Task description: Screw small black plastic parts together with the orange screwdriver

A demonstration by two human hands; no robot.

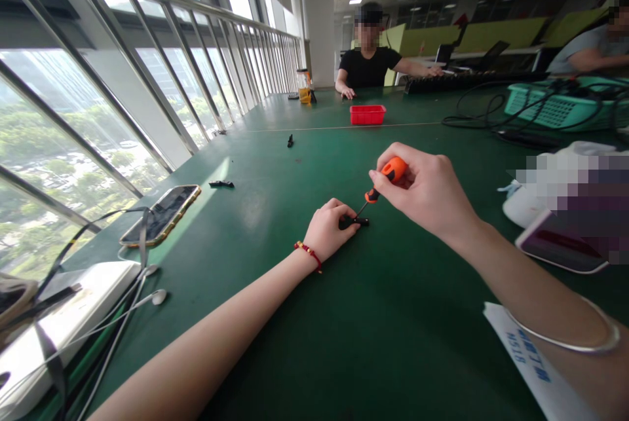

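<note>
My left hand (pixel 330 231) is closed on a small black part (pixel 362 220), pinning it against the green tabletop. Its fingers cover much of that part, so its exact kind is hidden. In my right hand (pixel 426 190) is a screwdriver (pixel 394 168) with an orange and black handle. The screwdriver is tilted, its thin shaft pointing down to the left. Its tip meets the black part beside my left fingertips; whether it sits in a screw is too small to tell. Two more small black pieces lie farther off, one at the left (pixel 221 184) and one near the middle (pixel 290 141).
A phone (pixel 164 215), a white box (pixel 73 316) and earphone cords lie at the left by the railing. Ahead is a red tray (pixel 367 115), with a person seated behind it. A teal basket (pixel 540 105) with black cables and a white object occupy the right.
</note>
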